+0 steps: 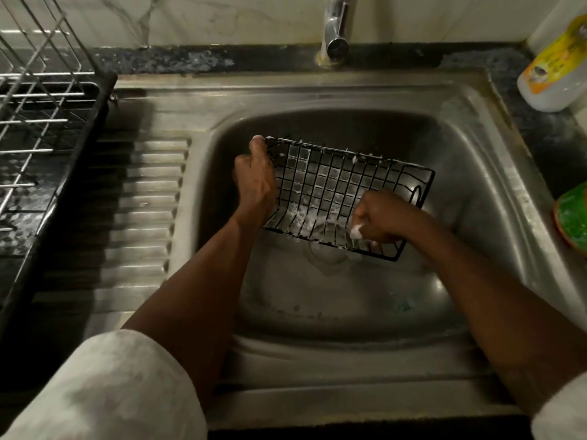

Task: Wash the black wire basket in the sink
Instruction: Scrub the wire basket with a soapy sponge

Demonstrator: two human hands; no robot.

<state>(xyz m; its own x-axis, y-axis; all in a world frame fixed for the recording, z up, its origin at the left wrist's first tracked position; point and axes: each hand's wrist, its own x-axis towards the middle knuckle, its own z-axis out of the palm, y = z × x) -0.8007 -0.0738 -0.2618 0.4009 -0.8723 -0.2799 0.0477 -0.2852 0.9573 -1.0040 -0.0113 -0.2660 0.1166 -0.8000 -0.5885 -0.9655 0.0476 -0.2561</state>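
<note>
The black wire basket (330, 182) is held tilted over the steel sink (476, 173), with soap foam on its grid. My left hand (254, 182) grips the basket's left end, fingers curled over the top rim. My right hand (381, 217) is inside the basket near its front right corner, fingers curled round something small and foamy that is mostly hidden in the fist. The sink's drain (327, 249) shows through the wires below.
A tap (335, 30) stands behind the sink, no water visibly running. A wire dish rack in a black tray (38, 128) sits at left by the ribbed draining board (146, 211). A bottle with a yellow label (552, 68) and a green scrubber (573, 214) lie at right.
</note>
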